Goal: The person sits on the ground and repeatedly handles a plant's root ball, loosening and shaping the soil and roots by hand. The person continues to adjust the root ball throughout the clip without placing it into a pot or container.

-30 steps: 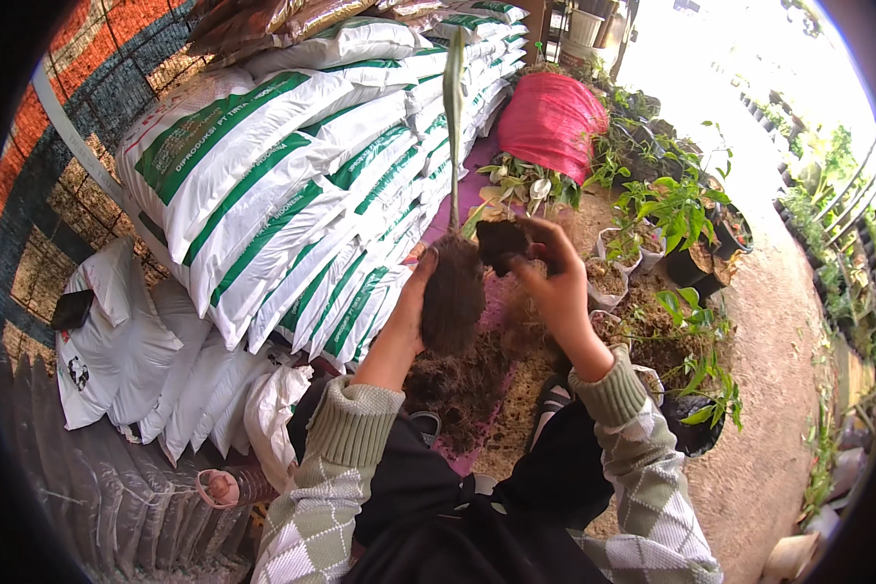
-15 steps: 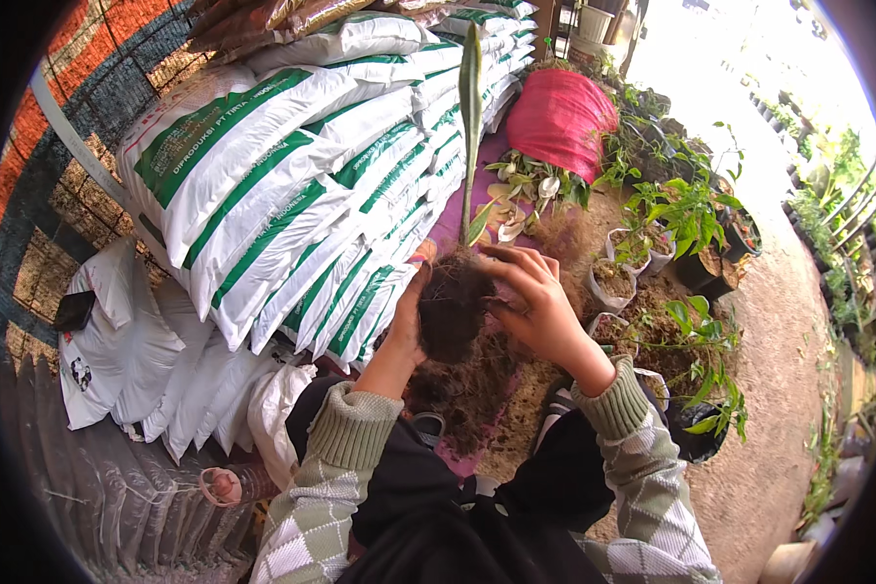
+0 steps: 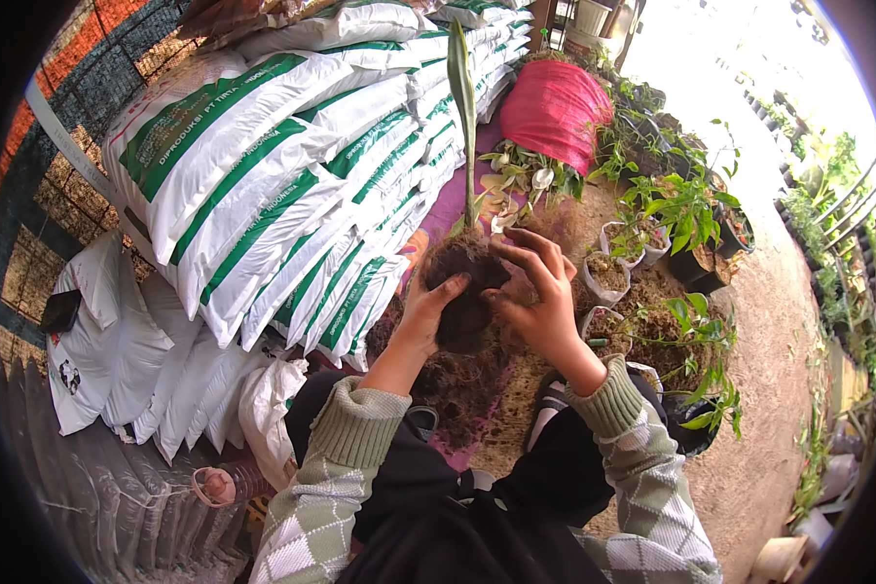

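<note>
A snake plant [image 3: 464,107] with a single long green leaf stands upright in front of me, its dark root ball [image 3: 464,326] between my hands. My left hand [image 3: 426,313] is closed round the left side of the soil, the thumb lying across the front. From the right, my right hand [image 3: 540,297] curls its fingers over the upper edge, and its thumb presses lower down. Brown fibrous soil shows at the top of the clump. Under it, a heap of loose dark soil [image 3: 457,389] lies on a pink-purple sheet [image 3: 450,209].
White-and-green sacks [image 3: 253,185] are stacked at the left, with white bags [image 3: 117,341] below. Beyond the soil lies a red sack [image 3: 557,115] with leafy plants at its mouth. Potted plants [image 3: 691,224] line the right side beside the concrete path [image 3: 769,370].
My left thumb has come round to the front of the root ball. The clump has turned, showing more brown soil at its top, and the leaf has shifted slightly left.
</note>
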